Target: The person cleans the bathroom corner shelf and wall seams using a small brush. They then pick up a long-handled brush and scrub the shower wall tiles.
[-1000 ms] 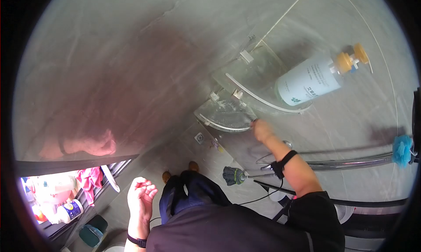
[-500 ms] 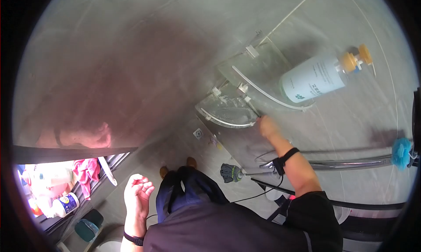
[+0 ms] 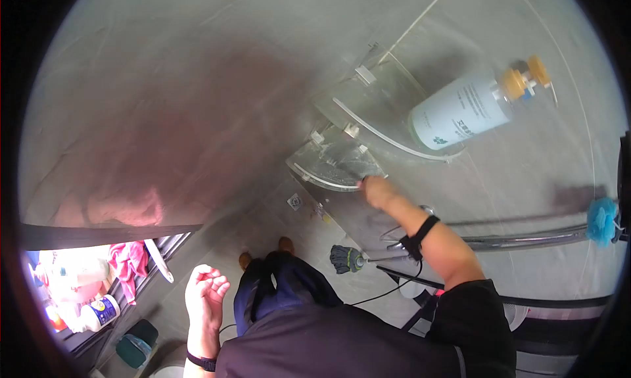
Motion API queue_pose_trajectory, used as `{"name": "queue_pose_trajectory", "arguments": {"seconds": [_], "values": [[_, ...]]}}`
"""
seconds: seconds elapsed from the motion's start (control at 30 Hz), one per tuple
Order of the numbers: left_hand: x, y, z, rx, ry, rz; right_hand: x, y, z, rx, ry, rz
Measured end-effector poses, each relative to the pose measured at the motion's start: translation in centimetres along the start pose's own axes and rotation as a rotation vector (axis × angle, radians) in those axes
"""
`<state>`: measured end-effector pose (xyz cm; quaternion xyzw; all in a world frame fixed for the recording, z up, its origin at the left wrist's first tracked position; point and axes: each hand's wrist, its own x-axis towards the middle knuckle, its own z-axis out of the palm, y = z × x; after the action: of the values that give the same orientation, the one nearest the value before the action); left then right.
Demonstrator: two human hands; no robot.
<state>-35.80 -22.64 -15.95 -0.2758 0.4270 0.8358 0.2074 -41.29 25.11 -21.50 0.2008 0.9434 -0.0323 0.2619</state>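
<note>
My right hand (image 3: 379, 192) is closed at the front edge of the lower clear corner shelf (image 3: 335, 169), around a thin stick-like tool whose far end is blurred over the shelf. Pale residue marks the shelf surface. Above it, a larger clear corner shelf (image 3: 388, 92) carries a pump bottle (image 3: 460, 112) with a pale label and a yellow pump head. My left hand (image 3: 206, 294) is raised at the lower left, palm showing and fingers loosely bent, with nothing in it.
A mop head (image 3: 345, 259) is near the wall. A metal bar (image 3: 526, 242) runs right to a blue bath puff (image 3: 601, 222). At the left are a window ledge with a pink cloth (image 3: 129, 266), a white bottle (image 3: 100, 312) and a green bin (image 3: 137, 344).
My right hand has moved left and slightly down along the lower shelf's edge, taking the thin tool with it. The view has shifted a little; my left hand stays nearly still.
</note>
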Motion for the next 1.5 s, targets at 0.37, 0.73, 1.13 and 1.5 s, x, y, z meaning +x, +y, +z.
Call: {"name": "queue_pose_trajectory", "arguments": {"seconds": [0.37, 0.73, 1.13, 1.5], "values": [[-0.3, -0.2, 0.0, -0.003, 0.016, -0.012, 4.5, 1.2, -1.5, -0.064, 0.264, -0.085], [0.1, -1.0, -0.4, 0.0, 0.022, -0.046, 7.7, -0.1, -0.4, 0.103, 0.344, 0.065], [0.2, 0.0, 0.6, 0.006, 0.044, 0.007, -6.2, 3.9, 6.0, 1.171, 0.502, 0.141], [1.3, 0.2, 4.1, 0.121, -0.012, -0.049, -2.5, 0.3, 14.6, 2.403, 0.029, 0.027]]}}
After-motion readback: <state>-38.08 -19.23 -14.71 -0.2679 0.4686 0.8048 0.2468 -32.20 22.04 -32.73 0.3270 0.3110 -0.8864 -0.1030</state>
